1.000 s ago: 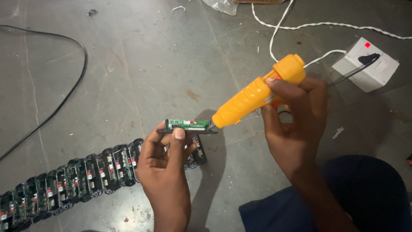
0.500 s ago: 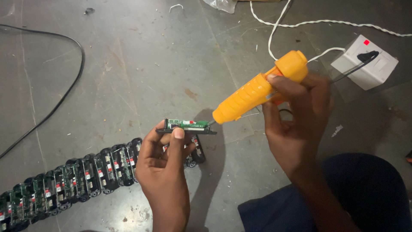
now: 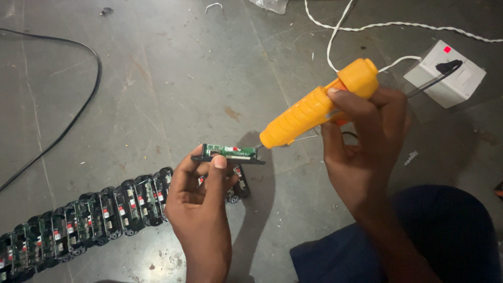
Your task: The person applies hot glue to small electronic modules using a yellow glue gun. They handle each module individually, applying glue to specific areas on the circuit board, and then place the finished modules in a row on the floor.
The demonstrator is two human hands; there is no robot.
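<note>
Centrally in the frame, the left hand (image 3: 201, 196) pinches a small black holder carrying a green circuit board (image 3: 229, 153), fingers closed on it from below and thumb on its near edge. To the right, the right hand (image 3: 367, 139) is wrapped firmly around an orange glue gun (image 3: 314, 107), whose tip touches the right end of the board. At lower left, a row of similar black modules (image 3: 89, 212) lies on the grey concrete floor (image 3: 173, 68). At upper right sits a white socket box (image 3: 445, 78) with a white cord (image 3: 367, 25). A black cable (image 3: 78, 112) curves at upper left.
</note>
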